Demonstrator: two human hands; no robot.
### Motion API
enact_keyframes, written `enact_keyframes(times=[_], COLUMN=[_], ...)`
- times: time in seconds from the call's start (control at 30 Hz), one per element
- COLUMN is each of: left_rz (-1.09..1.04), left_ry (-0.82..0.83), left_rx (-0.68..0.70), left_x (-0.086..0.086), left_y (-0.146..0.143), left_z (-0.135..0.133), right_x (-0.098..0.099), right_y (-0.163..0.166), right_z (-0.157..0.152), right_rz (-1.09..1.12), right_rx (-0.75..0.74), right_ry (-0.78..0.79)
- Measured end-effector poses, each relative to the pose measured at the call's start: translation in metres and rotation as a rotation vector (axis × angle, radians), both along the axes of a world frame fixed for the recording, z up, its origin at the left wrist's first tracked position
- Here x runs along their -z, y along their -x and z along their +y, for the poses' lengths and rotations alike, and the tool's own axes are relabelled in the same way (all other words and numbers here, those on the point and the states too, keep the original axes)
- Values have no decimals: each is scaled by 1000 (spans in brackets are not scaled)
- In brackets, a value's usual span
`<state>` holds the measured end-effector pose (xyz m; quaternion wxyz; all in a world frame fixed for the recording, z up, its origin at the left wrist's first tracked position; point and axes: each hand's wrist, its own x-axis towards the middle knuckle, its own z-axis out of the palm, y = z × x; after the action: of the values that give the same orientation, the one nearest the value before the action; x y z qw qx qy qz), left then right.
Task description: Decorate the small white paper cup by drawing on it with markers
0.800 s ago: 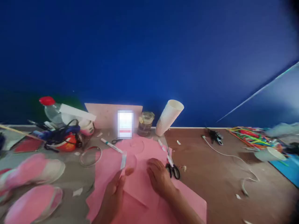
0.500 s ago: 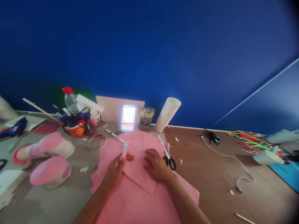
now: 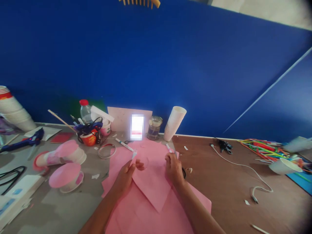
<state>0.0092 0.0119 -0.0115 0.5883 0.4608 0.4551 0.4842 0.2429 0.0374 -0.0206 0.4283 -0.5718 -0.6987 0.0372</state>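
Observation:
A loose sheet of pink paper point(image 3: 153, 185) is pinched at its left edge by my left hand point(image 3: 128, 174), its thumb on top and fingers underneath. The sheet has a faint curved outline and lies tilted over a larger spread of pink paper point(image 3: 143, 216). My right hand point(image 3: 175, 167) has its fingers curled in at the sheet's right side, beside the scissors. What those fingers hold, if anything, is hidden. Only part of the scissors' black handle point(image 3: 184, 173) shows past the hand. A white marker point(image 3: 124, 144) lies at the far left edge of the pink paper.
Pink-topped paper cups point(image 3: 65, 175), a tape ring point(image 3: 107, 151) and a glue gun point(image 3: 30, 140) lie on the left. Behind stand a bright screen point(image 3: 137, 127), a glass jar point(image 3: 154, 127) and stacked paper cups point(image 3: 175, 123). A white cable point(image 3: 240, 165) and coloured sticks point(image 3: 264, 148) lie right.
My right hand has moved right, from resting on the pink sheet to its right side by the scissors, and its fingers have curled. My left hand keeps its pinch. The view has shifted.

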Motion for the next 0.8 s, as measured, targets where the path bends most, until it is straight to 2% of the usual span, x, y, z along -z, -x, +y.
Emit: enact_keyframes(times=[0.13,0.27,0.37,0.5,0.63,0.7,0.8], left_rz=[-33,-101,-138,-196,-198,-179,-136], left_ry=[44,108,159,191,156,168,168], left_rx=[1,125,183,200,146,111,70], left_x=[-10,-19,-20,-16,-14,-15,-17], left_y=[6,22,32,38,43,47,52], left_z=[0,4,6,7,7,8,9], right_x=[-2,1,5,2,-3,-4,-4], right_y=[-6,-4,0,7,18,21,19], right_z=[2,0,0,-6,-14,-15,-10], right_rz=[-123,-277,-254,-265,-386,-412,-360], right_rx=[145,158,74,-124,-341,-326,-224], right_ry=[-40,-107,-138,-175,-71,-42,-79])
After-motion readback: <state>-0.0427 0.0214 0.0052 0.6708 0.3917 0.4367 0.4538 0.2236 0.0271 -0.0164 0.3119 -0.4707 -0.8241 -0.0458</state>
